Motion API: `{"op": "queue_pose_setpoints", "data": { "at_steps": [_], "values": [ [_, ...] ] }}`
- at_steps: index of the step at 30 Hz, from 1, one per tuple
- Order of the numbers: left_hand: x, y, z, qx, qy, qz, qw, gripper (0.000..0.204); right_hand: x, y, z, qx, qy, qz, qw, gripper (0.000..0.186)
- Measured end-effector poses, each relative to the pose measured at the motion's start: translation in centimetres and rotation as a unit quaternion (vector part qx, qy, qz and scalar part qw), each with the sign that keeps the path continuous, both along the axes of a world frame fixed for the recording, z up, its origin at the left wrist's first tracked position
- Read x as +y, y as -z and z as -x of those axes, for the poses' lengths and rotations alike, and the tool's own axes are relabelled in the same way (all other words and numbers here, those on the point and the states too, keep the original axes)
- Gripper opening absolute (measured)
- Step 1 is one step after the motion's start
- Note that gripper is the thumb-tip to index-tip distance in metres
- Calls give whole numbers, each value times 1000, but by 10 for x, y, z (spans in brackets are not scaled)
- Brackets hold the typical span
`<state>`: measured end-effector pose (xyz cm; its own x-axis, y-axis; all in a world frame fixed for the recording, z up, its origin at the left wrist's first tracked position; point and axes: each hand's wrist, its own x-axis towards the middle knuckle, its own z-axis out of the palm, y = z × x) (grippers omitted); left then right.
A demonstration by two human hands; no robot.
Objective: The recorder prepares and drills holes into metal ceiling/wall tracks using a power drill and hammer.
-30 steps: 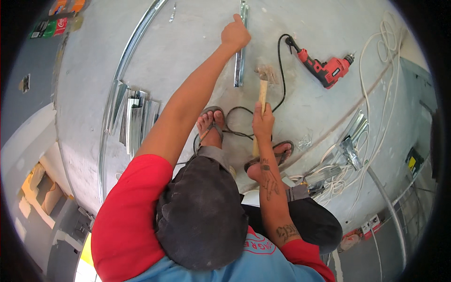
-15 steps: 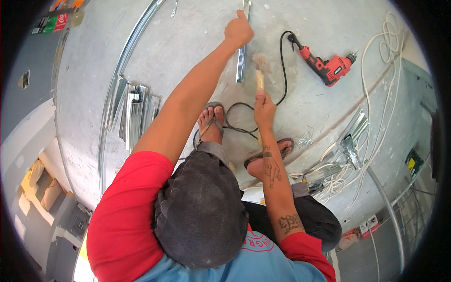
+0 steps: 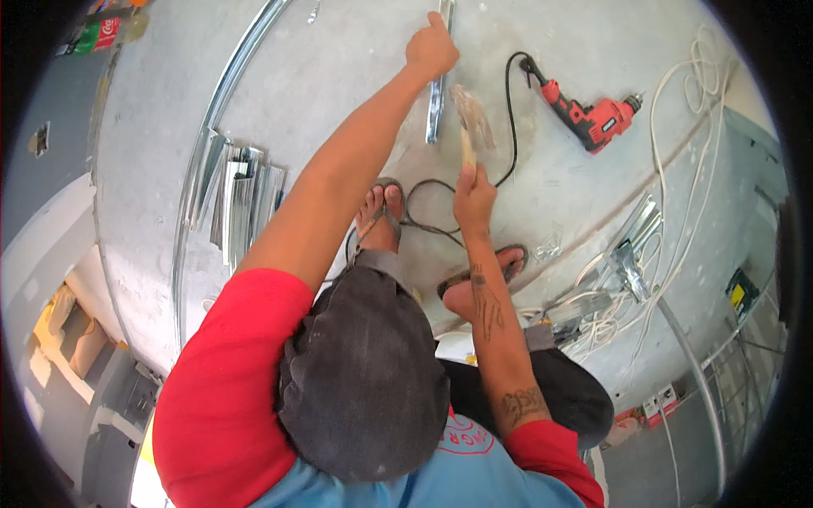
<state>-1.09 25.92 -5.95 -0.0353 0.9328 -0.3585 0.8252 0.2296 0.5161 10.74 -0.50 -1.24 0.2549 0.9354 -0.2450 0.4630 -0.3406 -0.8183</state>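
Observation:
My left hand (image 3: 432, 49) is closed around a narrow shiny metal channel (image 3: 434, 110) that lies on the floor ahead, its thumb pointing along the strip. The near end of the channel sticks out below the hand. In my right hand (image 3: 475, 201) is a hammer (image 3: 468, 146), gripped by its pale wooden handle. Motion smears the hammer's head, which hangs just right of the channel's near end, apart from it as far as I can see. The lower handle is mostly hidden behind my hand and wrist.
A red and black corded drill (image 3: 593, 118) lies to the right, its black cable (image 3: 513, 110) looping near my sandalled feet. Cut metal channels (image 3: 246, 199) are piled at left beside a long metal strip (image 3: 207, 140). White cable (image 3: 669, 254) and metal pieces (image 3: 628, 269) lie at right.
The hammer's head has swung a little upward and turned, and is blurred. My right hand has barely shifted. My left hand keeps its place on the channel.

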Motion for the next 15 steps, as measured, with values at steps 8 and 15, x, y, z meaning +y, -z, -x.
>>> {"op": "queue_pose_setpoints", "data": {
  "at_steps": [8,15],
  "values": [
    [-1,-5,4,-14,-8,7,1000,55,5,-9,-4,7,7,14,1000,46],
    [7,-6,3,4,3,-13,1000,56,0,15,-6,-12,8,-26,1000,46]
  ]
}}
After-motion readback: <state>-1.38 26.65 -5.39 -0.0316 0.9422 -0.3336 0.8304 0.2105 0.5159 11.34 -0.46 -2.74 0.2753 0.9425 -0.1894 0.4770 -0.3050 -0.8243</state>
